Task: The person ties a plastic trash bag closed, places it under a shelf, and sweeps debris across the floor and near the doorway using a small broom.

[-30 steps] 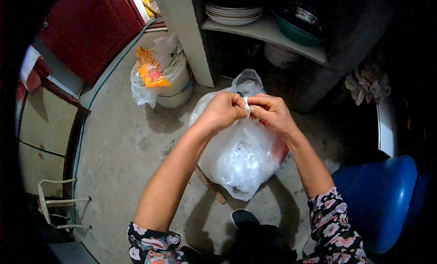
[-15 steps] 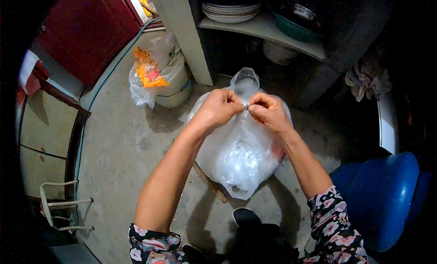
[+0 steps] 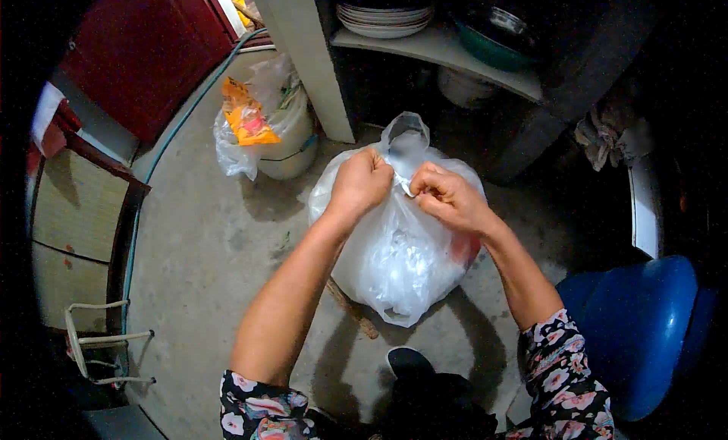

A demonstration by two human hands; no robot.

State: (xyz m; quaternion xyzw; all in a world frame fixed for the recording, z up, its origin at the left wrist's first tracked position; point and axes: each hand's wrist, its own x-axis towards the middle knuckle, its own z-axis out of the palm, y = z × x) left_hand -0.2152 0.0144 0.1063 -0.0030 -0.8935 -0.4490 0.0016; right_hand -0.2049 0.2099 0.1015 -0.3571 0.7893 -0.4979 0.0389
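Observation:
A large translucent white plastic bag (image 3: 402,250) rests on the concrete floor in front of me, with something reddish showing through its right side. Its top is gathered at a twisted white neck (image 3: 403,182), and a loop of plastic stands up beyond it. My left hand (image 3: 364,180) is closed at the left of this neck, fingers curled on the plastic. At the right of the neck my right hand (image 3: 447,196) is pinched on the white twisted end. The fingertips of both hands are partly hidden.
A bin (image 3: 292,155) with an orange wrapper (image 3: 246,115) stands behind to the left. Plates (image 3: 385,20) and a green basin (image 3: 497,45) sit on a shelf. A stick (image 3: 351,309) lies by the bag; a blue container (image 3: 633,326) is at right.
My hands were together at the neck and have moved apart, the right one slightly down and right. The white twisted end now shows between them.

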